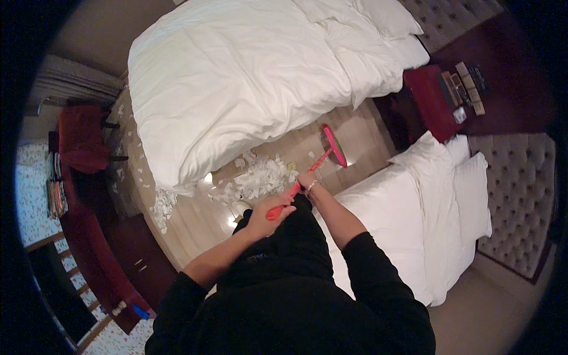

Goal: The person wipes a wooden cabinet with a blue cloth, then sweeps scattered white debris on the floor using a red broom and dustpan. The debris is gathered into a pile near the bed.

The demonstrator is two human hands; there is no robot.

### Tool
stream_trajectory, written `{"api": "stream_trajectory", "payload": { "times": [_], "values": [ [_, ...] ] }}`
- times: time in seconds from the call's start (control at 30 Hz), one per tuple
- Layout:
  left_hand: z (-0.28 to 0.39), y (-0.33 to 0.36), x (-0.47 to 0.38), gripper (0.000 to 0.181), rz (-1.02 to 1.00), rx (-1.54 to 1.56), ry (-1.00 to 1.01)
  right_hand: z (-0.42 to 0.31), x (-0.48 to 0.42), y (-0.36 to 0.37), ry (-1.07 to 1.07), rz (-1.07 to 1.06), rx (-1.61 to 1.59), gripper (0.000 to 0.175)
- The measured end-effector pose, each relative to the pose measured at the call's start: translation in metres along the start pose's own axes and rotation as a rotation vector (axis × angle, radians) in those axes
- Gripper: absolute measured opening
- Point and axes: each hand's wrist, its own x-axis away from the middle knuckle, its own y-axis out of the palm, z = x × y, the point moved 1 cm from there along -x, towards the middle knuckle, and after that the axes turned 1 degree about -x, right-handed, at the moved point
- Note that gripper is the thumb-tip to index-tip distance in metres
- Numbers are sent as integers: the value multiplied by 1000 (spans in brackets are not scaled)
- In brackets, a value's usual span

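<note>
My left hand [268, 216] is closed around the end of the handle of a red-handled broom [318, 162]. Farther down the same handle, my right hand [307, 181], with a bracelet at its wrist, also grips it. The broom's pink head [333, 145] rests on the wooden floor between two beds, its bristles mostly hidden. Left of the handle lies a large heap of crumpled white paper-like scraps [262, 177]. A second pile of white scraps [163, 208] is by the corner of the upper bed, with loose bits scattered beyond it.
A bed with white bedding [239, 80] stands ahead and another [390, 213] at my right. Between their heads is a dark red nightstand [430, 97] holding a tray of items. A red chair [83, 137] and a long dark red desk [95, 248] stand at the left.
</note>
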Motion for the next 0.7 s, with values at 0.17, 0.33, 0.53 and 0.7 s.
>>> {"api": "stream_trajectory", "payload": {
  "times": [0.17,0.33,0.53,0.7],
  "values": [
    [-30,-73,69,10,64,-20,-81,36,4,121,-28,12,84,9],
    [-38,-173,143,7,106,-26,-142,25,96,247,61,12,-150,22],
    [0,-215,176,10,24,-43,59,14,172,274,-78,77,-380,33],
    [-1,-198,168,12,-42,-42,107,33,163,237,-59,164,-453,15]
  ]
}}
